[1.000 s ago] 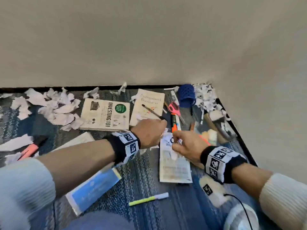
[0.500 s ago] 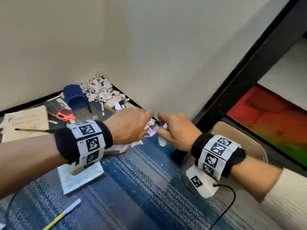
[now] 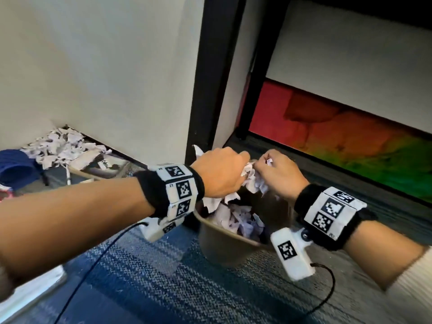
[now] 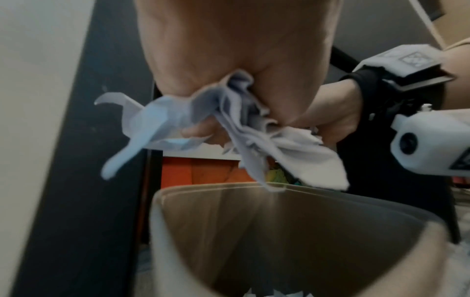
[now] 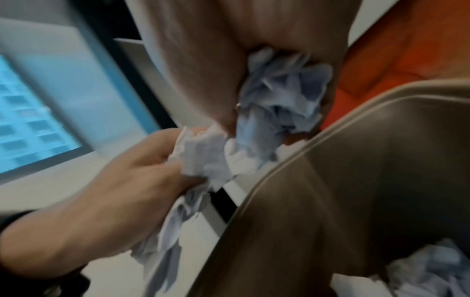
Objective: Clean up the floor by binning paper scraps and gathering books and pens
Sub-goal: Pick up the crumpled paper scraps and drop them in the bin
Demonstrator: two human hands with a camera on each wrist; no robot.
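Observation:
Both hands hover side by side over a tan bin that holds crumpled paper. My left hand grips a wad of white paper scraps, seen bunched in the fist in the left wrist view, scraps dangling above the bin rim. My right hand grips another wad of scraps just over the bin wall. More torn paper lies heaped in the far corner, next to a book.
A blue mesh cup lies on its side at far left. A black frame post rises right behind the bin. A white book edge sits at lower left. The floor is striped blue-grey carpet.
Both hands lifted scraps from the floor among the books and pens, swung right, and now hold them above the bin. The view turned right with them.

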